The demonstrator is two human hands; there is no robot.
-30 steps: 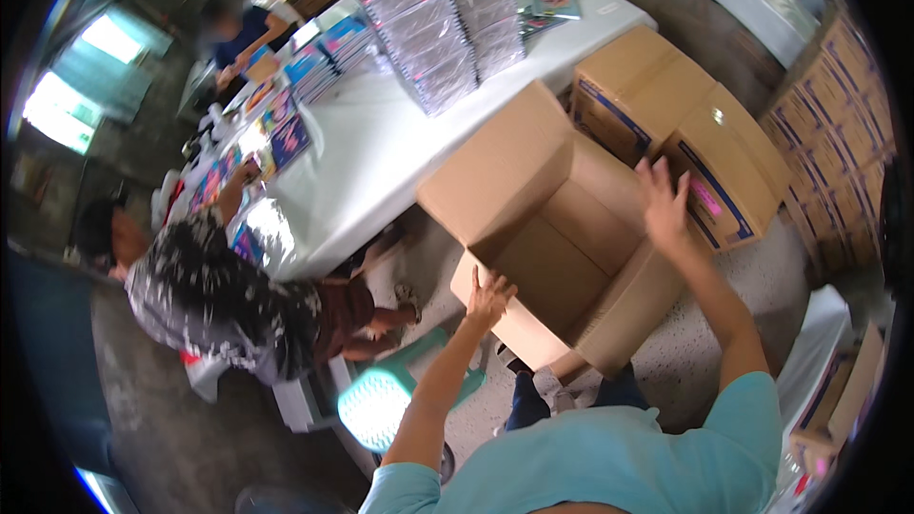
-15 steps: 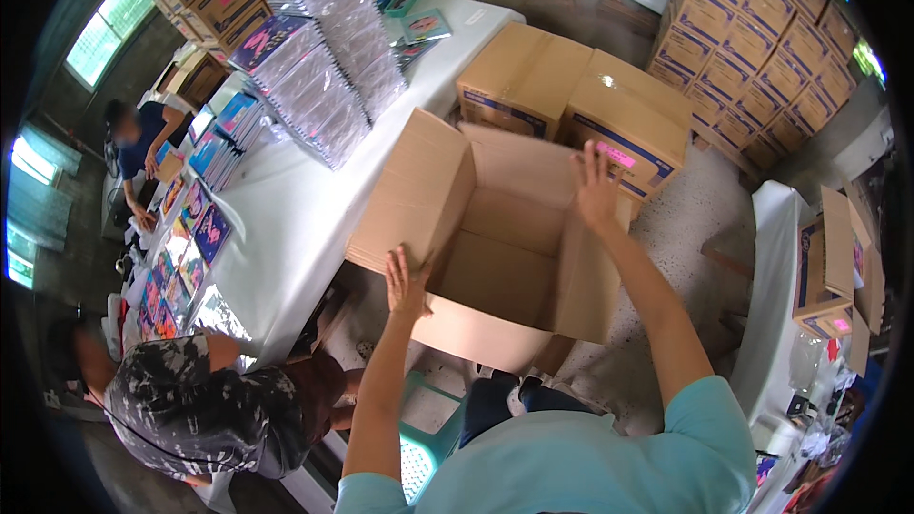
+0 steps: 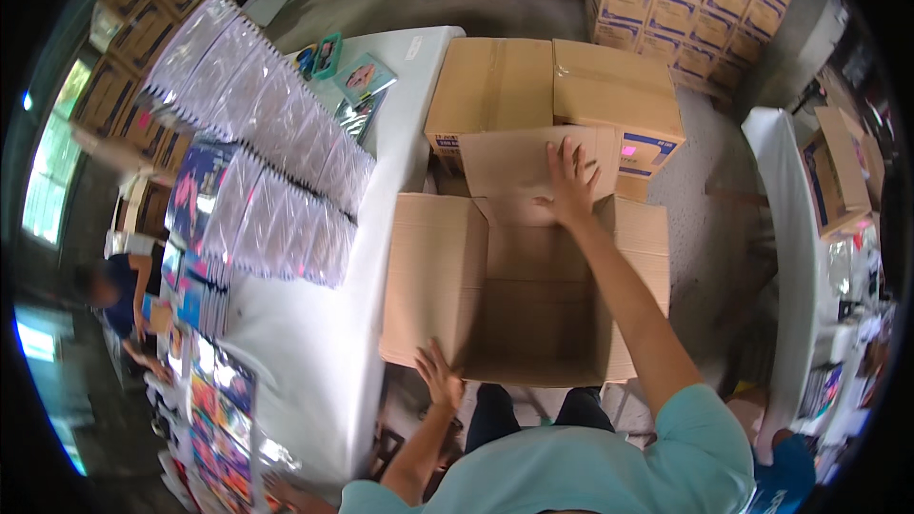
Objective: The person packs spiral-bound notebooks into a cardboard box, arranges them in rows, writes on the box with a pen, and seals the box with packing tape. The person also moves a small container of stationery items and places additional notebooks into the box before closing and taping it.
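An open cardboard box stands in front of me, its flaps folded outward and its inside bare. My right hand lies with fingers spread on the far flap. At the near left corner, my left hand touches the lower edge of the left flap, its fingers stretched out. The right flap leans outward beneath my right forearm.
Two closed cartons stand just beyond the box. On the left, a white-covered table bears tall stacks of plastic-wrapped notebooks. A person works at its far side. More cartons are piled at the back right.
My view has turned, and the box now sits squarer to me. My right hand has shifted from the far right corner onto the far flap; my left has slid down the left flap.
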